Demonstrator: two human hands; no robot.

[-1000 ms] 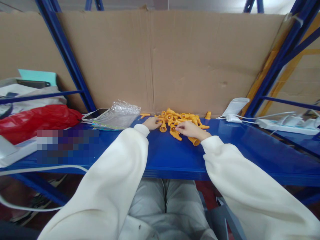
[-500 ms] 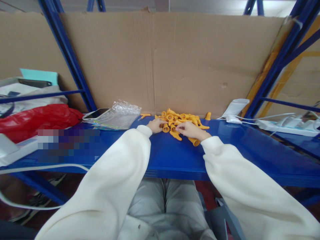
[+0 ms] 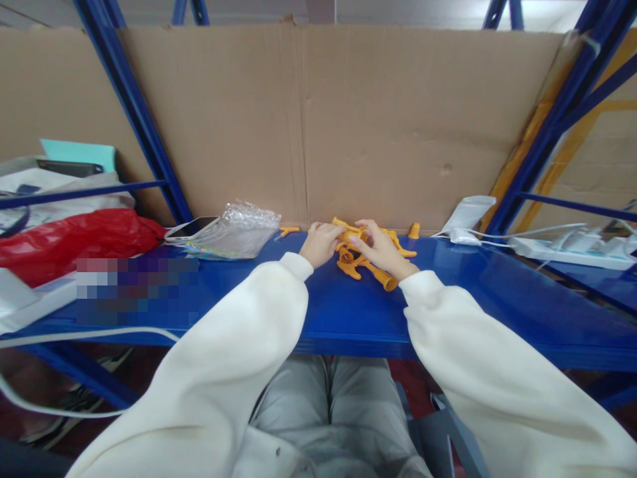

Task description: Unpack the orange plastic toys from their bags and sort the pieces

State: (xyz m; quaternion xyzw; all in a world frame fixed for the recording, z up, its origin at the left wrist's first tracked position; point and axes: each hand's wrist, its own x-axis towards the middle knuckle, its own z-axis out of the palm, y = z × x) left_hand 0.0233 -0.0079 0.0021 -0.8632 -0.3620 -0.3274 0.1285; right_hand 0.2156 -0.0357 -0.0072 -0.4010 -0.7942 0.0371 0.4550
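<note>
Several orange plastic pieces lie in a loose pile at the back of the blue shelf, some with hollow cup-like ends. My left hand [image 3: 321, 244] is closed at the pile's left side, its fingertips on one end of an orange plastic piece [image 3: 353, 236]. On the same piece's cup-like end, my right hand [image 3: 382, 252] closes with thumb and fingers. Below the hands lie a curved orange piece [image 3: 349, 267] and an orange piece with a round open end [image 3: 389, 283]. My hands partly hide the pile.
A small orange piece [image 3: 289, 231] lies left of the pile, an orange cap-like piece [image 3: 414, 230] right of it. Further left are a clear plastic bag [image 3: 239, 236], a phone [image 3: 196, 227] and a red bag [image 3: 84, 236]. A white power strip [image 3: 552, 251] with cables lies right. Cardboard [image 3: 398, 119] stands behind.
My left hand has shifted right and come closer to my right hand. An orange piece is now held between both hands, above the pile.
</note>
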